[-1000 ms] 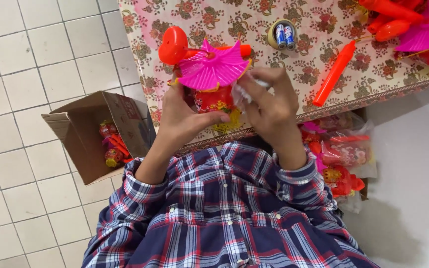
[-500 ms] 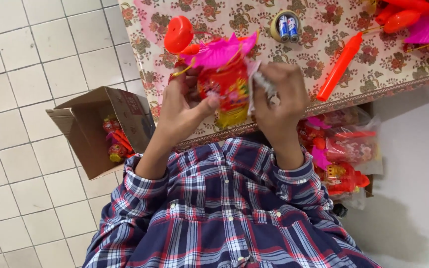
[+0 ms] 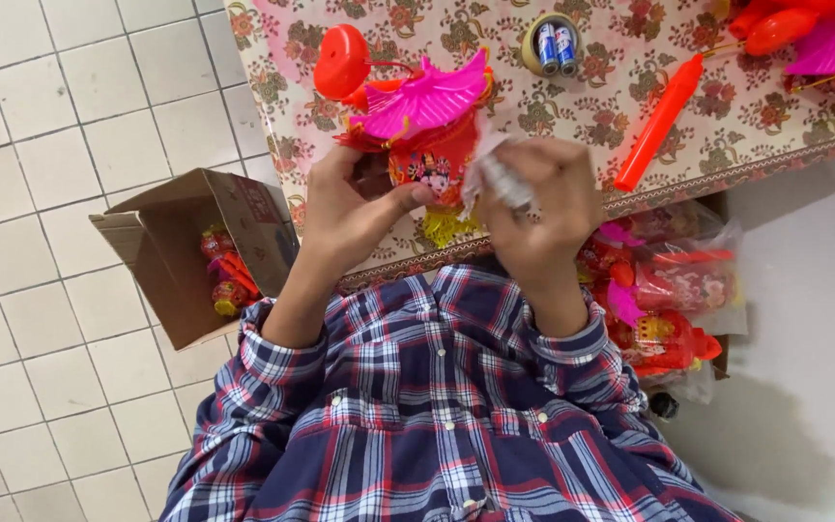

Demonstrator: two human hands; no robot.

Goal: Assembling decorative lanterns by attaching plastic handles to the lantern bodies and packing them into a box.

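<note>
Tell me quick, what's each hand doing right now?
Left hand: closed on the red and pink toy lantern.
Right hand: closed on a crumpled white piece.

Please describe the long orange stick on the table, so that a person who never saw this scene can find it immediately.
Look at the floral tablecloth covering the table at the top of the view. Right of the roll of tape holding two batteries lies the long orange stick, placed diagonally. Unlike the pink and red toys nearby, it is plain, slim and lies alone.
</note>
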